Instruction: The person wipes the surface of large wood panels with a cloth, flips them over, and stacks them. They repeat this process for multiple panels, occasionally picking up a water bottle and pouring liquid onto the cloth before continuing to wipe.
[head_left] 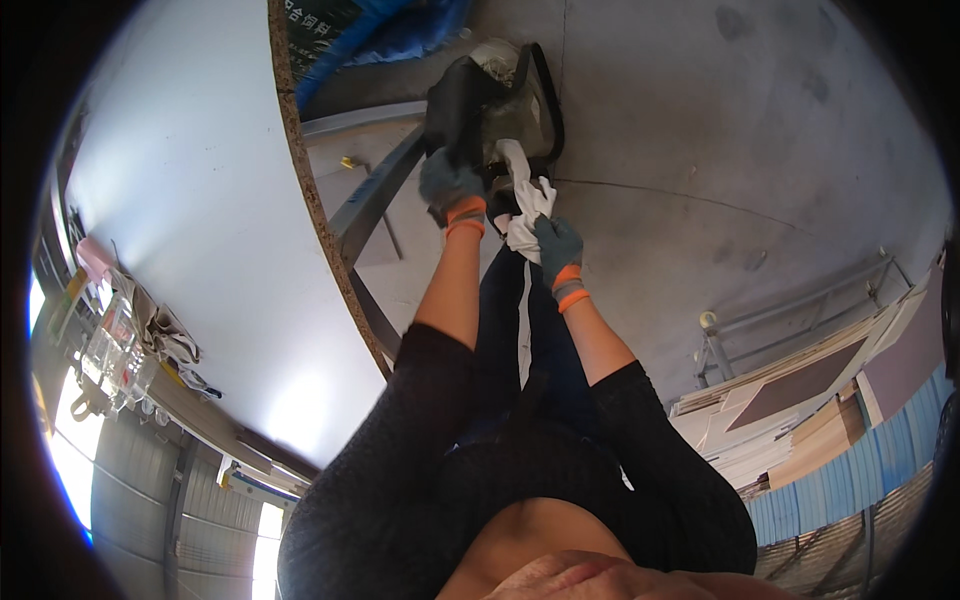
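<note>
Both my hands wear grey work gloves with orange cuffs. My left hand [452, 188] is closed on a dark piece of limp material [462, 105], which looks like cloth or a bag; motion blurs it slightly. My right hand [559, 248] grips a crumpled white strip of material [524, 205], cloth or plastic, I cannot tell which. One end of the strip reaches up toward a container with a black rim [545, 95]. Pale, stringy stuff [495, 60] shows at the container's far side. Below my hands, a narrow white strip [525, 320] hangs in front of my dark trousers.
To my left is a white-topped table [200, 200] with a raw chipboard edge [318, 215] and a metal leg [378, 195]. A blue sack [410, 35] lies beyond it. Clear bottles [115, 345] stand on the table's far left. Stacked boards [780, 410] and a metal frame [790, 310] are at right.
</note>
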